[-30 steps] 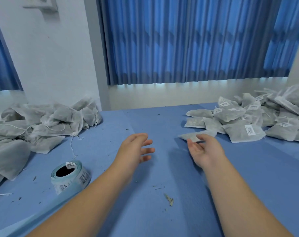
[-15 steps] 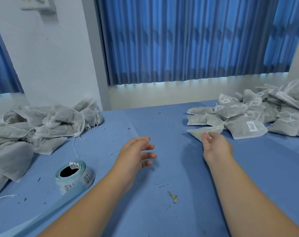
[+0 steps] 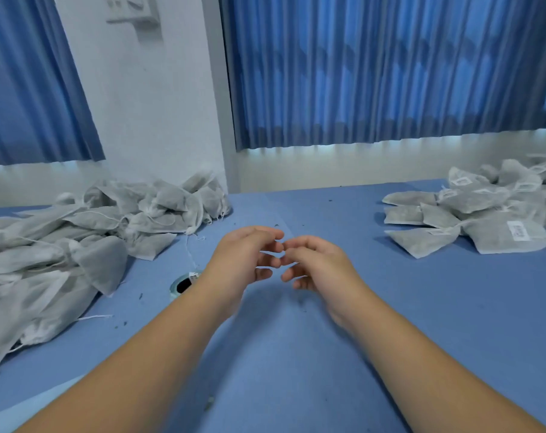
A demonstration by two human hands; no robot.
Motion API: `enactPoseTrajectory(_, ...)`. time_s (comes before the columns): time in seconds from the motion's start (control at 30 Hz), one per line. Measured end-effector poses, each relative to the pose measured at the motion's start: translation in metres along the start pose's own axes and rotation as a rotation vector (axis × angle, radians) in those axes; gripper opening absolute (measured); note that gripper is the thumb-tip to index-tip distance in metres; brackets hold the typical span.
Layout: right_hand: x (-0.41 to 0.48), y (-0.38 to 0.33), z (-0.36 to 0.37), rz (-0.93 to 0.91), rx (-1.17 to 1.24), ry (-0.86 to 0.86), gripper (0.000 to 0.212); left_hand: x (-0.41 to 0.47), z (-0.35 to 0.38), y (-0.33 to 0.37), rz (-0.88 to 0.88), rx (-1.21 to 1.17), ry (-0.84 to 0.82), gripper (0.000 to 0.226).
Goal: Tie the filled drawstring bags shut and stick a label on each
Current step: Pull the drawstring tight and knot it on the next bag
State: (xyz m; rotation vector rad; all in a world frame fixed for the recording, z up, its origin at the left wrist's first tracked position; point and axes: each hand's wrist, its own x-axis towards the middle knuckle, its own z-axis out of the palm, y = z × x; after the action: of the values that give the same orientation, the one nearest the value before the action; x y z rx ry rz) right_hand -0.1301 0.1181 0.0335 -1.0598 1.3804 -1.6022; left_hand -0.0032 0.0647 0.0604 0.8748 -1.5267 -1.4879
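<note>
My left hand (image 3: 245,256) and my right hand (image 3: 317,264) hover together over the middle of the blue table (image 3: 296,354), fingertips nearly touching, fingers loosely curled and holding nothing. A heap of unlabelled grey drawstring bags (image 3: 77,242) with loose strings lies at the left. A pile of tied bags bearing white labels (image 3: 484,220) lies at the right. The label roll (image 3: 181,284) sits just left of my left forearm, which hides most of it.
Small dark crumbs are scattered on the blue table cover. A white wall and blue curtains (image 3: 374,73) stand behind the table. A pale blue strip (image 3: 24,410) of label backing runs off at the lower left.
My right hand has left the labelled pile and come in to the centre beside my left hand. The view has turned left, so the left heap looks nearer and larger.
</note>
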Motion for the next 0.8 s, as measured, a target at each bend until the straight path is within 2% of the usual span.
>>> enactPoseTrajectory(0.13,-0.012,0.017,0.030,-0.113,-0.288,-0.115,0.016,-0.010,-0.044,0.010,0.020,0.151,0.062,0.014)
enactPoseTrajectory(0.23,-0.010,0.019,0.046,-0.192,-0.378,-0.124,0.020,-0.017,-0.080,0.012,0.019,0.340,0.114,0.012)
enactPoseTrajectory(0.37,0.011,0.015,0.073,-0.233,-0.402,-0.059,0.025,-0.023,-0.127,0.011,0.055,0.789,0.185,0.017)
enactPoseTrajectory(0.5,0.013,0.036,0.088,-0.276,-0.460,0.040,0.016,-0.017,-0.170,0.008,0.043,1.194,0.325,0.016)
enactPoseTrajectory(0.63,0.011,0.048,0.086,-0.265,-0.555,-0.005,0.024,-0.004,-0.198,0.008,-0.030,1.459,0.413,0.038)
enactPoseTrajectory(0.7,0.011,0.048,0.084,-0.257,-0.541,0.001,0.025,0.004,-0.205,0.009,-0.109,1.532,0.436,0.049)
enactPoseTrajectory(0.8,0.011,0.050,0.085,-0.259,-0.564,-0.015,0.025,0.014,-0.212,0.009,-0.178,1.464,0.446,0.060)
